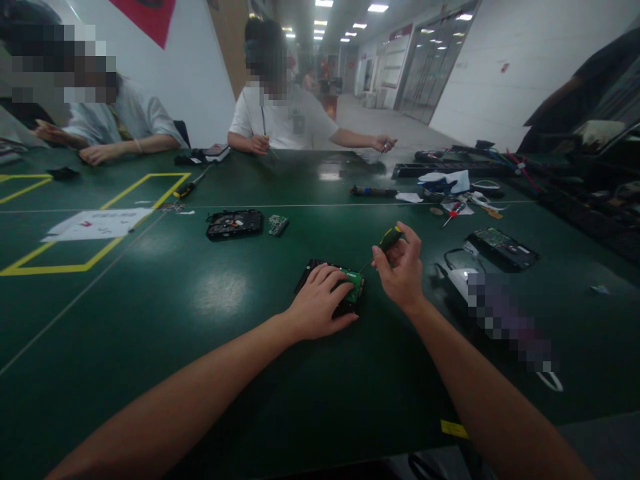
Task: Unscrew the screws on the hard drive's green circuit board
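A black hard drive (304, 275) with a green circuit board (357, 279) facing up lies on the table before me. My left hand (319, 301) spans it, fingers across the top and thumb along the near side, hiding much of it. In my right hand (404, 270) is a screwdriver (391, 237) with a yellow and dark green handle, gripped between thumb and fingers. Its thin shaft slants down left toward the right edge of the board. Whether the tip touches a screw is too small to tell.
Further left on the green table (210, 393) lie another hard drive (235, 224) and a loose circuit board (278, 225). At right are a drive with exposed board (503, 248) and a white-ended, partly blurred object (460, 280). Two people (285, 113) (130, 113) sit opposite.
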A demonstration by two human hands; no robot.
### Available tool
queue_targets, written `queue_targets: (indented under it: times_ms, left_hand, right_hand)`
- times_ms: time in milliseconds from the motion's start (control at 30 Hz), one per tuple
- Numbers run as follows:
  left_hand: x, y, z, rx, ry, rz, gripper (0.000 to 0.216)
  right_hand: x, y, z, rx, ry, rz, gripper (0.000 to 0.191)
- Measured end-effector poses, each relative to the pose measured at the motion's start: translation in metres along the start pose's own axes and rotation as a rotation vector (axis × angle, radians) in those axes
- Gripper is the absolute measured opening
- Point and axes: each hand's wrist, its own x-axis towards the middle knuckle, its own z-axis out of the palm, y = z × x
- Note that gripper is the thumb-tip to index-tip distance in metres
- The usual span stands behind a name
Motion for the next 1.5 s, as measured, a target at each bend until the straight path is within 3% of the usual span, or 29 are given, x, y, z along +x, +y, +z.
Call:
queue_targets:
  times_ms: [1500]
  left_hand:
    - [-0.0003, -0.0018, 0.0018, -0.023, -0.012, -0.001, 0.059]
  right_hand:
    - [-0.0021, -0.005, 0.0004, -0.011, -0.029, -0.048, 0.068]
